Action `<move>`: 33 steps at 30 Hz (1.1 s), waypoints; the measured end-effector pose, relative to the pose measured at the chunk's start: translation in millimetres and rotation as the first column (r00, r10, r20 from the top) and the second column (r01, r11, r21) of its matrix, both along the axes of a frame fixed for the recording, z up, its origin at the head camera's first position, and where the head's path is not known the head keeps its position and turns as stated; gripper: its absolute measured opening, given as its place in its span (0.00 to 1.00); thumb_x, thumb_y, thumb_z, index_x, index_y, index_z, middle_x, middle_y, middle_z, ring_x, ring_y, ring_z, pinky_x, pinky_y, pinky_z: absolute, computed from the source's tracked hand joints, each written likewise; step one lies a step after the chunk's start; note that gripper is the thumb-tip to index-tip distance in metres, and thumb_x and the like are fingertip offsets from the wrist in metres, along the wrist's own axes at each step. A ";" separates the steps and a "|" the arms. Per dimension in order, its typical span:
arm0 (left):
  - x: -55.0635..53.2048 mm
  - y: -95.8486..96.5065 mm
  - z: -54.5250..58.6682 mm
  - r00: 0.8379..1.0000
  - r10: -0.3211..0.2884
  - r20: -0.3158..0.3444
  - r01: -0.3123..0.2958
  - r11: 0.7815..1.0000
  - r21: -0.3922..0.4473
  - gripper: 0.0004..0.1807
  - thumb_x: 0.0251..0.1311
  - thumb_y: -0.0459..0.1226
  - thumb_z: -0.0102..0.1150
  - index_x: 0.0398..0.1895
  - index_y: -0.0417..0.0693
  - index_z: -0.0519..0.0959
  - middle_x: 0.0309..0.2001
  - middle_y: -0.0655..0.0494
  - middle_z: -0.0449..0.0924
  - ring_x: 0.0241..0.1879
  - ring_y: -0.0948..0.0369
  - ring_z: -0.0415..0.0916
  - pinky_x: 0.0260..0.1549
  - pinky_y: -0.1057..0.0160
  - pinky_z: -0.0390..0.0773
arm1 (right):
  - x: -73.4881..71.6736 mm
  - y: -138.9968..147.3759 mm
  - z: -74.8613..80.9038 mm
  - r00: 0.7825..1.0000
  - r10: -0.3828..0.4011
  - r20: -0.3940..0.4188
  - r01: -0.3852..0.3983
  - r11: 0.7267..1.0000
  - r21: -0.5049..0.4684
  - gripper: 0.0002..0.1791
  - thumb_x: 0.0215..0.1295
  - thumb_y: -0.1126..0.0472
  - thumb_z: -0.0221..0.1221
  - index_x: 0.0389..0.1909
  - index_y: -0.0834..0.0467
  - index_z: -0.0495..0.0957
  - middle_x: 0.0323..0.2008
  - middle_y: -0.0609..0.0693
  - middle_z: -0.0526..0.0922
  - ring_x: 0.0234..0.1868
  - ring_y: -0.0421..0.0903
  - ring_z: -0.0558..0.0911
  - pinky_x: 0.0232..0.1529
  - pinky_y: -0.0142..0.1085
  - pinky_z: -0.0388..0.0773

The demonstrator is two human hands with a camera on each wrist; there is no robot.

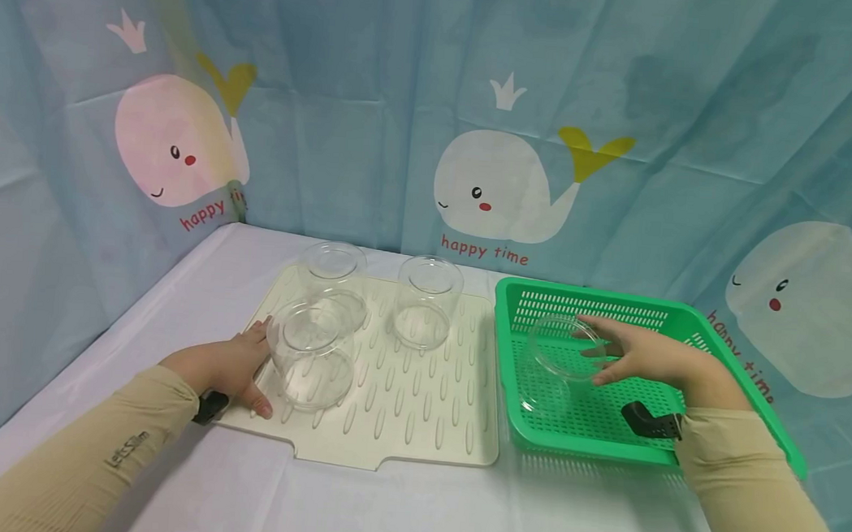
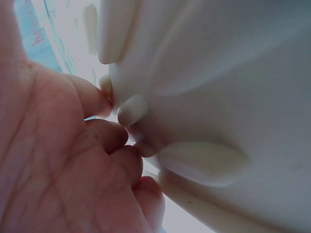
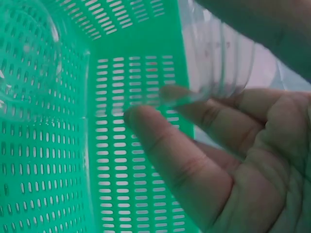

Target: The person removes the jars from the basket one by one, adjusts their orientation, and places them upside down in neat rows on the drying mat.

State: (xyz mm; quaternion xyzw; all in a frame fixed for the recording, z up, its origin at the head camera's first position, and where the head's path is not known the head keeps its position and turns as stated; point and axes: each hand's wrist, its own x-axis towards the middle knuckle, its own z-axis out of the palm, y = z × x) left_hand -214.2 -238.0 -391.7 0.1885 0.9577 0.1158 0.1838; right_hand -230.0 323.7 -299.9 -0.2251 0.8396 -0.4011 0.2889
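Note:
My left hand (image 1: 237, 368) rests at the left edge of a cream ribbed draining tray (image 1: 416, 420), thumb spread from the fingers. In the left wrist view its fingertips (image 2: 146, 145) press against the tray's raised ribs. Right beside these fingers stands a clear plastic cup (image 1: 313, 373), wide end down. Over the green basket (image 1: 620, 450), my right hand (image 1: 640, 356) holds another clear plastic cup (image 1: 547, 379) near its rim, thumb on the near side and fingers on the far side. That cup has its wide mouth up and leans slightly. The right wrist view shows its ridged rim (image 3: 228, 63) against the fingers.
Two more clear cups stand farther back on the tray, a left cup (image 1: 330, 284) and a middle cup (image 1: 422, 323). A white cloth (image 1: 411, 517) covers the table. Behind hangs a blue curtain (image 1: 345, 155) with whale prints, close to the basket's far side.

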 end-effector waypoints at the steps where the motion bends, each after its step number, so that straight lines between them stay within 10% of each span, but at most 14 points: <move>1: 0.3 0.1 0.4 1.000 -0.001 0.000 0.001 1.000 0.001 0.76 0.15 0.64 0.68 0.66 0.24 0.45 0.65 0.22 0.34 0.64 0.30 0.33 0.59 0.35 0.42 | -1.4 -0.4 -0.7 1.000 0.002 0.004 -0.002 1.000 -0.006 0.52 0.53 0.64 0.64 0.71 0.58 0.39 0.69 0.65 0.45 0.65 0.68 0.53 0.46 0.41 0.78; 22: 1.0 1.1 0.6 1.000 0.012 -0.005 -0.012 1.000 -0.004 0.76 0.14 0.64 0.68 0.66 0.24 0.46 0.65 0.22 0.34 0.65 0.31 0.33 0.60 0.35 0.43 | -17.5 -13.9 -16.2 0.995 0.067 0.072 -0.069 0.997 0.026 0.53 0.46 0.64 0.68 0.69 0.64 0.46 0.69 0.65 0.46 0.65 0.70 0.50 0.45 0.43 0.78; 33: 0.2 -1.1 -2.4 1.000 0.014 0.001 -0.014 1.000 0.017 0.76 0.15 0.64 0.68 0.67 0.26 0.45 0.66 0.23 0.34 0.65 0.32 0.33 0.60 0.35 0.42 | -13.8 -13.1 -3.2 0.993 0.047 -0.107 -0.039 0.997 0.073 0.43 0.51 0.58 0.67 0.65 0.61 0.55 0.64 0.64 0.58 0.61 0.65 0.61 0.49 0.47 0.73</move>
